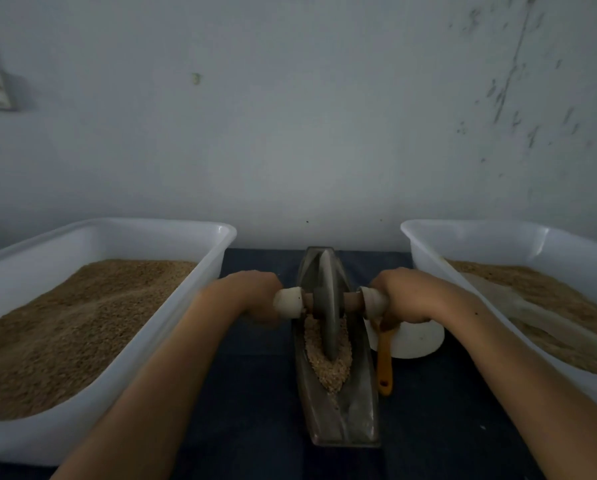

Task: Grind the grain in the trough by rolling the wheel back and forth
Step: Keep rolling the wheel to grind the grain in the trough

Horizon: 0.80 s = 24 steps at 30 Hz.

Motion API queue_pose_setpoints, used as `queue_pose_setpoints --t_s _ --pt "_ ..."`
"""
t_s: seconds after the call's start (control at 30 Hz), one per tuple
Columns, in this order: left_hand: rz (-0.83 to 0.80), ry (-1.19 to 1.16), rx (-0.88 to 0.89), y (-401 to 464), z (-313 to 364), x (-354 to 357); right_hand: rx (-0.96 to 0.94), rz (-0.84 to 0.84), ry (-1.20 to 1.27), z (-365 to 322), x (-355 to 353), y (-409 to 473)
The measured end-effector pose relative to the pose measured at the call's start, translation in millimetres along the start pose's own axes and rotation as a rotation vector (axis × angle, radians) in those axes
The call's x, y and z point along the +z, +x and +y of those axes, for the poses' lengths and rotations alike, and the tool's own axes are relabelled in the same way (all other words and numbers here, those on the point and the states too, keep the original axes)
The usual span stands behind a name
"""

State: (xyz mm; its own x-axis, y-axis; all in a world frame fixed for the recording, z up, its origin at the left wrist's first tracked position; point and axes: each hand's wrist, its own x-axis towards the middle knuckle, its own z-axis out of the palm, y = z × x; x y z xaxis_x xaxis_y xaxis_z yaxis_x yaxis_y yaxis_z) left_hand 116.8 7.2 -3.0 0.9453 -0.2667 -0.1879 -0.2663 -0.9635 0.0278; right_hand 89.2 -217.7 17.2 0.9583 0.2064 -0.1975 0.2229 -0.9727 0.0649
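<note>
A long grey boat-shaped trough [357, 417] lies on the dark table, running away from me. Pale crushed grain [328, 367] fills its middle. A grey disc wheel [328, 306] stands upright in the trough on a wooden axle with pale end caps. My left hand [252, 294] grips the left axle handle, fingers curled under it. My right hand [402, 294] grips the right handle the same way. The wheel sits about mid-trough, over the far part of the grain.
A white plastic tub [193, 282] of brown grain stands on the left. A second white tub [425, 258] with grain stands on the right. A white bowl [418, 341] and an orange-handled brush [384, 362] lie just right of the trough. A grey wall rises close behind.
</note>
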Motion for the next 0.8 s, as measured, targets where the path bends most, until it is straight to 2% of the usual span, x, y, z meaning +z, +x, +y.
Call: queue_pose_setpoints --t_s 0.13,0.37,0.47,0.6,0.8 --pt "0.041 -0.015 -0.013 2 -1 4 0.023 0.094 -0.031 -1 3 3" --pt "0.277 0.007 -0.044 9 -1 14 0.022 0.503 -0.095 -1 23 14" --pt "0.341 -0.002 -0.032 8 -2 17 0.005 0.584 -0.174 0 28 15" --pt "0.327 0.014 -0.029 8 -2 16 0.007 0.523 -0.159 -1 24 14" --pt "0.106 0.033 -0.026 6 -1 5 0.012 0.157 -0.054 1 6 9"
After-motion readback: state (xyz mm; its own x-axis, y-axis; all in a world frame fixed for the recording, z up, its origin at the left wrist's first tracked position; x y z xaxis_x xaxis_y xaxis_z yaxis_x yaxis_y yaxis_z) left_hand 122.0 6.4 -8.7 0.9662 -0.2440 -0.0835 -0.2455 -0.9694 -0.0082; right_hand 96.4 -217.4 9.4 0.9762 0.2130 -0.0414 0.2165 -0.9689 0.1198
